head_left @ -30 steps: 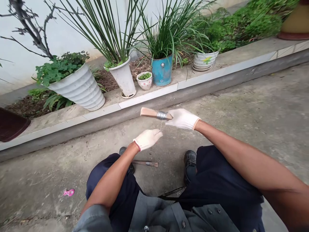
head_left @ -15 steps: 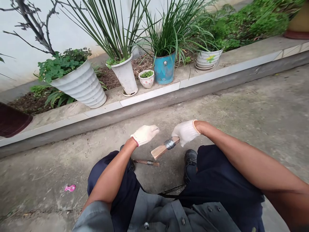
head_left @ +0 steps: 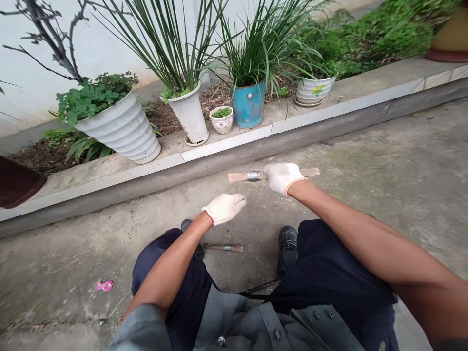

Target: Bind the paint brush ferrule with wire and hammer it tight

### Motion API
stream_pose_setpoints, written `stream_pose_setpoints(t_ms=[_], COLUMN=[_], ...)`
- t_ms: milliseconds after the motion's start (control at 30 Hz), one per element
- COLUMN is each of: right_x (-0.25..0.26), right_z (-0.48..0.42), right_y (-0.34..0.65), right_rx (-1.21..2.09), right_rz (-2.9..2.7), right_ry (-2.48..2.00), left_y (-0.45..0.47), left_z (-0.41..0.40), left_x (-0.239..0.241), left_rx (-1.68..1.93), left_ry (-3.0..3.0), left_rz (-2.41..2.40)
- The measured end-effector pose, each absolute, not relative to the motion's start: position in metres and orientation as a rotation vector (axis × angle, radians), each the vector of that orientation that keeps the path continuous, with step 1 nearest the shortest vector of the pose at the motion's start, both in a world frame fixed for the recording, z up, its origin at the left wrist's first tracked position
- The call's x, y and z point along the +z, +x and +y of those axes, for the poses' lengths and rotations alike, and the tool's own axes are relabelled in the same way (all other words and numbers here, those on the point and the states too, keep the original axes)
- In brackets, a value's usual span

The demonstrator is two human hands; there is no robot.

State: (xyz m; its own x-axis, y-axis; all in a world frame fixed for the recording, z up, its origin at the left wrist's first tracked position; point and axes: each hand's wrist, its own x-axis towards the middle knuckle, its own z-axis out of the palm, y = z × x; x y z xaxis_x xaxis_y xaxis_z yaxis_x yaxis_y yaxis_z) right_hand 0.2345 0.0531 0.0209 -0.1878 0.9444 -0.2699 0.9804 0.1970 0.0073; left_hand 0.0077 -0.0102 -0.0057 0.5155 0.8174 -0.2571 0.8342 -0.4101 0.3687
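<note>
Head camera shows the right hand point(head_left: 283, 176) closed around a wire-bound wooden stick point(head_left: 253, 176) lying crosswise through its grip, bound end pointing left, beyond and apart from the left hand point(head_left: 224, 208), whose narrowed fingers' hold I cannot tell.

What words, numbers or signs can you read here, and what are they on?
None that I can read.
Pink thing on the ground: any marks are too small to make out.
Blue pot: a small round mark low on its front, too small to read.
Small white pot: red marks, but no letters I can make out.
Wrapped wooden stick in the right hand: no writing visible.
</note>
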Motion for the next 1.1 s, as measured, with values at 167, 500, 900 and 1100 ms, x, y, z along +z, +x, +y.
stream_pose_setpoints(t_ms=[167,500,900,1100], right_x=[0.009,0.028,0.016,0.002], right_z=[0.040,0.036,0.056,0.037], right_y=[0.234,0.243,0.243,0.233], right_rx=[-0.297,-0.889,-0.236,-0.344], right_rz=[2.248,2.614,2.263,2.310], right_ry=[1.380,1.191,1.707,1.204], left_y=[0.000,-0.004,-0.001,-0.005], left_z=[-0.005,-0.003,-0.006,0.000], left_x=[-0.003,0.001,0.005,-0.002], left_rx=[0.015,0.093,0.073,0.043], left_ry=[2.375,2.208,2.304,2.368], left_rz=[1.358,1.269,1.349,1.345])
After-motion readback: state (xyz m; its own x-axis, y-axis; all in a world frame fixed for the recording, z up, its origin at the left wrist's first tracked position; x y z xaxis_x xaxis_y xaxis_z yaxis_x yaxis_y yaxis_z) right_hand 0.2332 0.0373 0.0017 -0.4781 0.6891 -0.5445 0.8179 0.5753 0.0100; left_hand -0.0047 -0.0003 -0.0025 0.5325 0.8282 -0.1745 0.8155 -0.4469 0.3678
